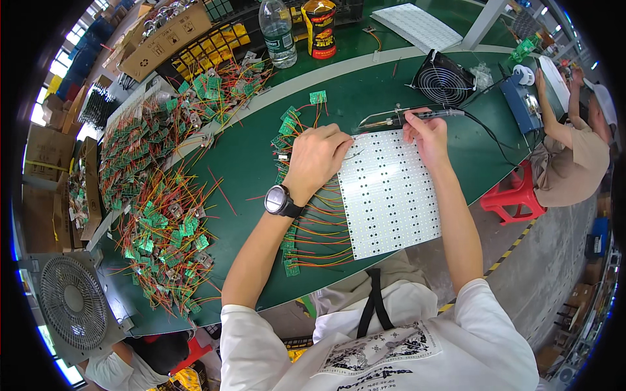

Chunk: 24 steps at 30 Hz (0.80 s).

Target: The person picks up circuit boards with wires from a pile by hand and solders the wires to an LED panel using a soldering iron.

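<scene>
A white LED panel board (390,195) lies on the green table (254,156) in front of me. Red, yellow and orange wires run from its left edge to a column of small green circuit boards (287,241). My left hand (317,156), with a black watch on the wrist, rests at the board's top left corner, fingers curled over thin wire. My right hand (425,133) grips a soldering iron (427,116) at the board's top edge, its tip pointing left beside a metal stand (381,120).
Heaps of wired green boards (163,195) cover the left of the table. A small black fan (443,79), a blue box (521,104), a water bottle (278,32) and a dark jar (319,26) stand at the back. Another person (574,150) sits right near a red stool (512,195).
</scene>
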Tool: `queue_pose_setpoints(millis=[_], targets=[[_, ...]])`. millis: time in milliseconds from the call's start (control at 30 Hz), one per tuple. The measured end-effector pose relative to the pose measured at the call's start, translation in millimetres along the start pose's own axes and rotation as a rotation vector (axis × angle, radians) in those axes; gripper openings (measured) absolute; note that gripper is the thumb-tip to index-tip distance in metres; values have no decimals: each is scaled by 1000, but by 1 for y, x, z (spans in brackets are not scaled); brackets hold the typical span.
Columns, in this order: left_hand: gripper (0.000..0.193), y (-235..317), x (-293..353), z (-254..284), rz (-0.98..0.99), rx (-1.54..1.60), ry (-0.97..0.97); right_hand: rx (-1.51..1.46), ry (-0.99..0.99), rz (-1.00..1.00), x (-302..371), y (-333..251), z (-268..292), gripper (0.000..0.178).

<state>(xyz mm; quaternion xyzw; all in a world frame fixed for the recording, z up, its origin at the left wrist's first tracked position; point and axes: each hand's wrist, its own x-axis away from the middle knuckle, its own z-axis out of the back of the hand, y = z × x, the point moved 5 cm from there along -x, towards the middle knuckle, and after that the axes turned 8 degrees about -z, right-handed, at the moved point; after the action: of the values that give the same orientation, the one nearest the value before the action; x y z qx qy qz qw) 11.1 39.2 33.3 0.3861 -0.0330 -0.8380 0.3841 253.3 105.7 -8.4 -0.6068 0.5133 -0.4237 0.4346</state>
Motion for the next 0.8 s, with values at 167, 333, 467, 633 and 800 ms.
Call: queue_pose_setpoints(millis=[167,333,467,633,800], targets=[[7,-2,2,0,98,18,22,45,-9,34,1,-1,0,20],[4,-7,5,0,200,96,24,51,-31,23,-1,0,-1,19],[7,-7,5,0,200,77,5,58,-77,1,-1,-2,-3,19],[9,-11,5,1,235,129,14,72,-99,11,-1,0,-3,19],[10,-13,6,1,256,150,15,97,-104,14,1,0,-4,18]])
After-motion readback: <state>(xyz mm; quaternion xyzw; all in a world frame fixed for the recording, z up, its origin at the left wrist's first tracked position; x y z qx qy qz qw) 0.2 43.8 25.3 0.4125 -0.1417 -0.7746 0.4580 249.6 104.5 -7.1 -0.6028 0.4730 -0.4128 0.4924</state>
